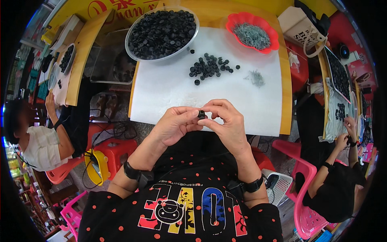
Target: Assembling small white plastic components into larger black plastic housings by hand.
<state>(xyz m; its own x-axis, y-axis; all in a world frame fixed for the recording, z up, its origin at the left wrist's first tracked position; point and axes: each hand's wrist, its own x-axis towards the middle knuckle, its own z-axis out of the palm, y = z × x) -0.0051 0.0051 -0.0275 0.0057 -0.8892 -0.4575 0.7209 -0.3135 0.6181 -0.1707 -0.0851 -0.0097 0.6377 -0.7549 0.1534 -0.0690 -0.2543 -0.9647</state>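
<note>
Just above the table's near edge, my left hand [177, 124] and my right hand [226, 120] meet at their fingertips. Between them is a small black knob-like part [201, 115], gripped by the fingers and thumbs of both hands. Beyond my hands, a loose heap of similar black parts [209, 66] lies on the white sheet [161, 90]. To the right of the heap is a small pile of thin silvery pins or screws [256, 78]; their exact kind is too small to tell.
A clear round tub [128, 45] full of black parts stands at the back left. At the back right sits a red scalloped bowl [275, 40] of thin metal pieces. People work at side tables on both sides. Red stools [115, 151] and a pink chair [306, 189] stand nearby.
</note>
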